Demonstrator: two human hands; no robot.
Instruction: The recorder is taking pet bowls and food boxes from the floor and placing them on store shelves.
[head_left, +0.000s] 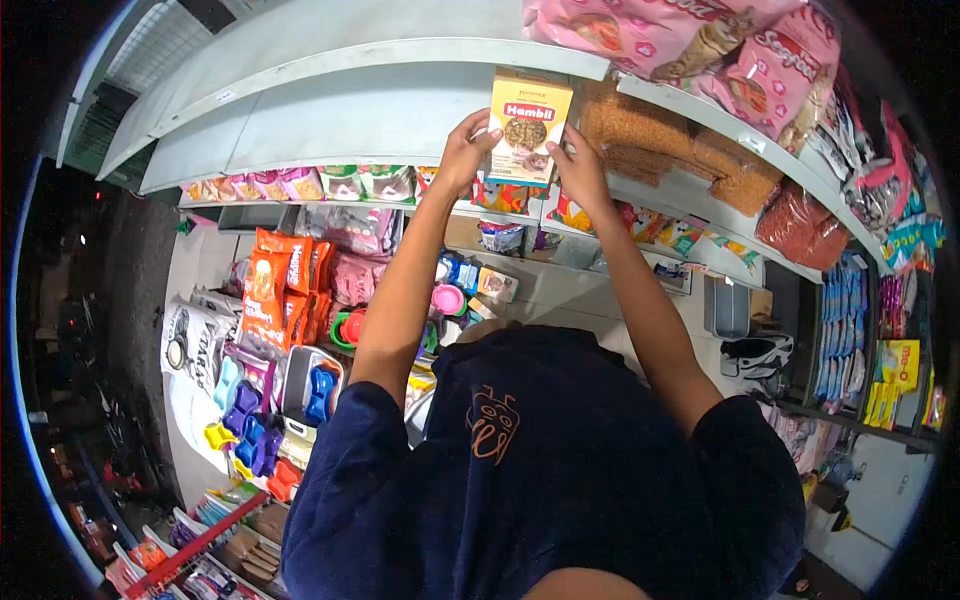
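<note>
A yellow cardboard box of Hambil pet food (527, 161) is held upright in front of a white metal shelf (360, 120). My left hand (466, 150) grips its left edge, with the thumb on the front face. On the opposite edge, my right hand (577, 166) holds it the same way, thumb also in front. The box's top end reaches in under the lip of the upper shelf board (375, 54). Just right of the box, clear bags of brown pellets (637, 127) lie on the same level. Whether the box rests on the board cannot be seen.
Pink cat food bags (780, 75) fill the upper right shelf. Small colourful packets (345, 182) line the lower shelf. On the floor at left are orange bags (277, 285), plastic pet bowls (244, 409) and a grey bin (300, 382). Another grey bin (726, 307) stands at right.
</note>
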